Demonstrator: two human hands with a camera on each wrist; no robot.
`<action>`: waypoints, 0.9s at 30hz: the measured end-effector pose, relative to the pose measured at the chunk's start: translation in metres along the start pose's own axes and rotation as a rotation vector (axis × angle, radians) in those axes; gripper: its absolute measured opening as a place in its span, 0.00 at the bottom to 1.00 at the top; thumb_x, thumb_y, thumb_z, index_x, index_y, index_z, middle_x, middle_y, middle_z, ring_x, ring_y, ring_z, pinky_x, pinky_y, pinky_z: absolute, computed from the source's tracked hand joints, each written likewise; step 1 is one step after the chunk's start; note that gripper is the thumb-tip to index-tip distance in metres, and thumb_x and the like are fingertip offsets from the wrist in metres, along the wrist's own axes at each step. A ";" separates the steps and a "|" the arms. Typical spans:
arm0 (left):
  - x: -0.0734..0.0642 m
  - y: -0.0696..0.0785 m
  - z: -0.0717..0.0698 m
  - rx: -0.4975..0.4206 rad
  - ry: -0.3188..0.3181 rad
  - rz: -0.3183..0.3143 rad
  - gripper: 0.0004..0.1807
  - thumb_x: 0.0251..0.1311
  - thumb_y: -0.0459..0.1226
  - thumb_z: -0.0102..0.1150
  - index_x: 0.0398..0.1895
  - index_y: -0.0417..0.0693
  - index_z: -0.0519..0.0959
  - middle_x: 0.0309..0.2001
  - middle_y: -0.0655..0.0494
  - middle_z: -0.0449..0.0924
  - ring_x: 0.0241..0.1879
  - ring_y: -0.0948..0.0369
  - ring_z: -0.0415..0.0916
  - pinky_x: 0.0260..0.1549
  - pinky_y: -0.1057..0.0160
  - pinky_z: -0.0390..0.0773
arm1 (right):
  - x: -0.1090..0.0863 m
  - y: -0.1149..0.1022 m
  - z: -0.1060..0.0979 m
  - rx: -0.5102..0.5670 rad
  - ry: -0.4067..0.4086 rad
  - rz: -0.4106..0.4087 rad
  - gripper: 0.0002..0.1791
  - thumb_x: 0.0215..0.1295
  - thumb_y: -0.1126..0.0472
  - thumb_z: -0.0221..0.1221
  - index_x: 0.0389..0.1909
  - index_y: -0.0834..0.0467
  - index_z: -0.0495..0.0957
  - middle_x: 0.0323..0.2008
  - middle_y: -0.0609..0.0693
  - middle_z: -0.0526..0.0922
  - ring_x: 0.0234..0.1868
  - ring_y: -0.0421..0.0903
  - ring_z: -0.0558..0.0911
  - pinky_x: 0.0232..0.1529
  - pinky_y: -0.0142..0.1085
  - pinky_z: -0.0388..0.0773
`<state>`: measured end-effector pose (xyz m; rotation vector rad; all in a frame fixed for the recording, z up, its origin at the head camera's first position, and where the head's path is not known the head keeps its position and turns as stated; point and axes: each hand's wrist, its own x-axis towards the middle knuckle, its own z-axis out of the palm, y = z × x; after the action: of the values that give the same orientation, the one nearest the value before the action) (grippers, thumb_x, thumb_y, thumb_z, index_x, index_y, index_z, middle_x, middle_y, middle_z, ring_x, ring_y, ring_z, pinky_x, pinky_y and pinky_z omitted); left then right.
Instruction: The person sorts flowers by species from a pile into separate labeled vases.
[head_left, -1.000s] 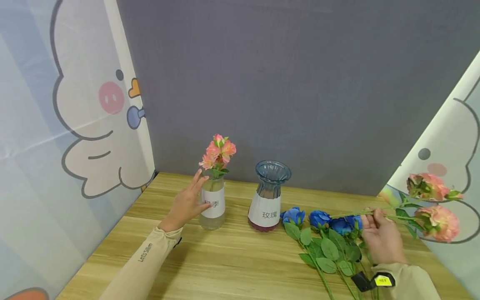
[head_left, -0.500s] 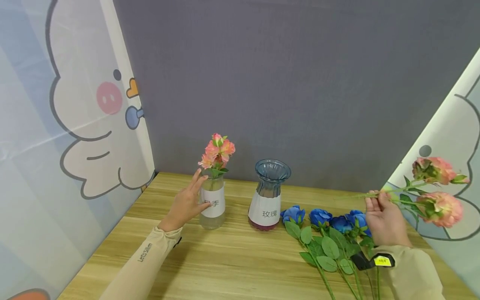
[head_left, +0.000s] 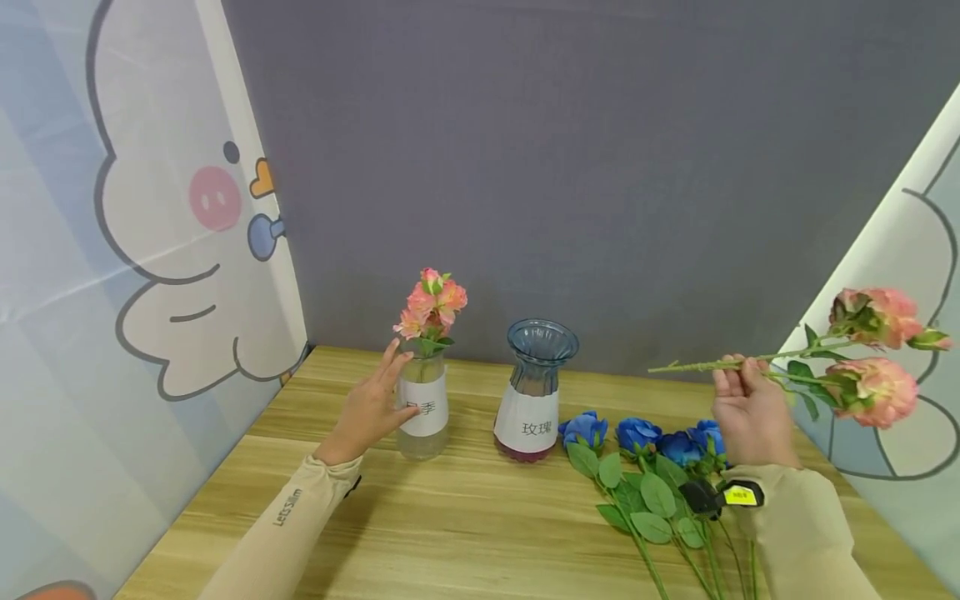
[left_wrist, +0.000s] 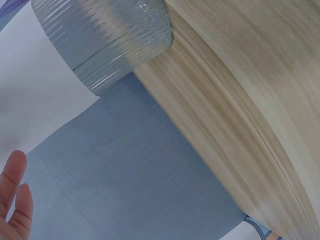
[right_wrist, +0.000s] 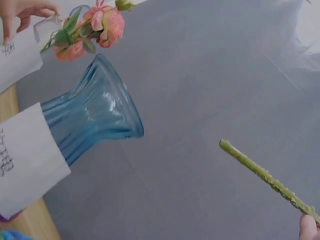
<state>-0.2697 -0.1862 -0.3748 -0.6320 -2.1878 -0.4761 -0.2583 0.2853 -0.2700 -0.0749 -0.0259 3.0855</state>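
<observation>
My right hand (head_left: pixel 756 417) pinches the stem of a pink flower (head_left: pixel 873 392) above the table's right side. Its blooms stick out to the right, and the bare stem end points left; the right wrist view shows that stem end (right_wrist: pixel 265 175) to the right of the blue glass vase (right_wrist: pixel 95 110). My left hand (head_left: pixel 367 417) is at the left side of a clear glass vase (head_left: pixel 422 446), fingers extended and thumb before its white label. Whether it touches the glass I cannot tell. Pink flowers (head_left: pixel 431 304) stand upright in that vase.
Several blue roses (head_left: pixel 637 435) with leafy stems lie on the wooden table (head_left: pixel 465 533), below the right forearm. The blue vase, white-labelled with purplish contents at its base, stands between the clear vase and the roses. A grey backdrop (head_left: pixel 562 183) rises behind.
My right hand has lifted the pink flower up off the blue roses, its stem end now clear of them and pointing left. The left hand has stayed by the clear vase.
</observation>
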 end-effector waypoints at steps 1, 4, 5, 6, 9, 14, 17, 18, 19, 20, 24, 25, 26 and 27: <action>0.000 0.000 0.000 -0.002 0.002 -0.001 0.53 0.30 0.35 0.82 0.64 0.39 0.63 0.66 0.29 0.59 0.14 0.69 0.52 0.16 0.67 0.62 | 0.001 0.003 0.002 -0.007 0.019 -0.017 0.07 0.74 0.64 0.40 0.43 0.48 0.63 0.37 0.52 0.69 0.38 0.48 0.73 0.57 0.24 0.58; 0.000 -0.001 0.001 -0.005 0.009 0.000 0.53 0.30 0.35 0.82 0.64 0.38 0.63 0.66 0.29 0.59 0.14 0.69 0.51 0.16 0.68 0.62 | 0.002 0.016 0.008 -0.020 0.049 -0.052 0.16 0.74 0.64 0.41 0.54 0.41 0.62 0.42 0.50 0.69 0.45 0.44 0.74 0.65 0.25 0.49; 0.000 -0.002 0.001 -0.007 0.009 0.001 0.53 0.30 0.35 0.82 0.65 0.38 0.63 0.67 0.30 0.59 0.14 0.70 0.51 0.15 0.68 0.62 | 0.002 0.020 0.009 -0.021 0.061 -0.064 0.19 0.73 0.64 0.41 0.57 0.39 0.61 0.43 0.49 0.69 0.49 0.42 0.74 0.66 0.26 0.48; 0.000 -0.002 0.002 -0.008 0.010 0.001 0.53 0.30 0.35 0.82 0.65 0.38 0.63 0.67 0.30 0.59 0.14 0.70 0.50 0.15 0.68 0.62 | 0.002 0.024 0.010 -0.017 0.063 -0.068 0.20 0.74 0.65 0.41 0.59 0.39 0.61 0.45 0.48 0.70 0.53 0.39 0.72 0.66 0.26 0.47; 0.000 -0.002 0.003 -0.015 0.009 0.007 0.53 0.30 0.35 0.82 0.64 0.37 0.64 0.67 0.30 0.59 0.14 0.71 0.49 0.14 0.69 0.61 | 0.002 0.037 0.012 -0.030 0.073 -0.087 0.18 0.74 0.65 0.41 0.58 0.43 0.63 0.48 0.48 0.69 0.61 0.35 0.66 0.67 0.27 0.45; -0.002 -0.002 0.004 -0.005 0.018 0.017 0.52 0.28 0.35 0.83 0.63 0.37 0.64 0.66 0.30 0.61 0.14 0.70 0.51 0.14 0.69 0.62 | 0.003 0.058 0.015 -0.112 0.104 -0.119 0.08 0.73 0.66 0.41 0.47 0.53 0.65 0.45 0.51 0.69 0.61 0.38 0.66 0.66 0.29 0.48; -0.003 -0.002 0.004 0.005 0.029 0.022 0.53 0.27 0.35 0.83 0.62 0.37 0.65 0.65 0.30 0.62 0.14 0.69 0.53 0.14 0.69 0.62 | 0.003 0.070 0.017 -0.160 0.083 -0.107 0.10 0.74 0.66 0.40 0.50 0.53 0.64 0.46 0.51 0.68 0.65 0.37 0.62 0.66 0.29 0.49; -0.003 -0.002 0.004 0.008 0.032 0.024 0.53 0.27 0.36 0.83 0.62 0.37 0.65 0.65 0.30 0.62 0.14 0.69 0.53 0.14 0.69 0.62 | 0.002 0.074 0.018 -0.181 0.069 -0.103 0.11 0.74 0.66 0.39 0.52 0.52 0.63 0.48 0.50 0.67 0.67 0.36 0.59 0.66 0.29 0.49; -0.003 -0.002 0.004 0.009 0.033 0.025 0.53 0.27 0.36 0.83 0.62 0.37 0.65 0.65 0.30 0.62 0.14 0.69 0.53 0.14 0.69 0.62 | 0.002 0.078 0.019 -0.205 0.062 -0.102 0.12 0.74 0.66 0.39 0.54 0.52 0.63 0.49 0.50 0.67 0.68 0.36 0.58 0.65 0.30 0.50; -0.003 -0.002 0.003 0.009 0.033 0.026 0.53 0.27 0.36 0.84 0.62 0.37 0.65 0.65 0.30 0.62 0.14 0.69 0.53 0.14 0.69 0.62 | 0.002 0.082 0.020 -0.224 0.043 -0.098 0.12 0.74 0.66 0.38 0.54 0.52 0.62 0.50 0.50 0.66 0.68 0.36 0.57 0.66 0.30 0.50; -0.002 -0.003 0.003 0.006 0.023 0.022 0.53 0.28 0.36 0.83 0.63 0.38 0.65 0.66 0.32 0.61 0.14 0.70 0.52 0.14 0.69 0.61 | 0.000 0.097 0.024 -0.312 0.012 -0.096 0.11 0.74 0.66 0.37 0.53 0.53 0.61 0.48 0.50 0.66 0.62 0.38 0.66 0.65 0.31 0.52; -0.002 -0.003 0.002 0.005 0.021 0.020 0.53 0.28 0.36 0.83 0.63 0.38 0.65 0.66 0.32 0.60 0.14 0.70 0.52 0.14 0.70 0.61 | 0.000 0.101 0.025 -0.325 0.009 -0.097 0.09 0.74 0.66 0.38 0.50 0.55 0.61 0.46 0.50 0.67 0.57 0.39 0.70 0.65 0.32 0.54; -0.002 -0.003 0.002 0.004 0.019 0.017 0.53 0.28 0.36 0.83 0.63 0.38 0.65 0.66 0.32 0.60 0.15 0.70 0.51 0.14 0.70 0.61 | 0.000 0.105 0.025 -0.349 -0.002 -0.096 0.07 0.74 0.66 0.38 0.48 0.55 0.61 0.44 0.51 0.67 0.53 0.40 0.72 0.64 0.32 0.56; -0.002 -0.002 0.002 0.005 0.018 0.016 0.53 0.28 0.36 0.83 0.63 0.38 0.65 0.66 0.32 0.60 0.15 0.70 0.52 0.14 0.70 0.61 | 0.000 0.110 0.026 -0.370 -0.001 -0.102 0.05 0.74 0.66 0.38 0.46 0.56 0.61 0.42 0.51 0.68 0.48 0.42 0.73 0.62 0.32 0.60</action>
<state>-0.2712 -0.1877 -0.3778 -0.6389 -2.1647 -0.4660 -0.2655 0.1755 -0.2458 -0.0843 -0.5795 2.9372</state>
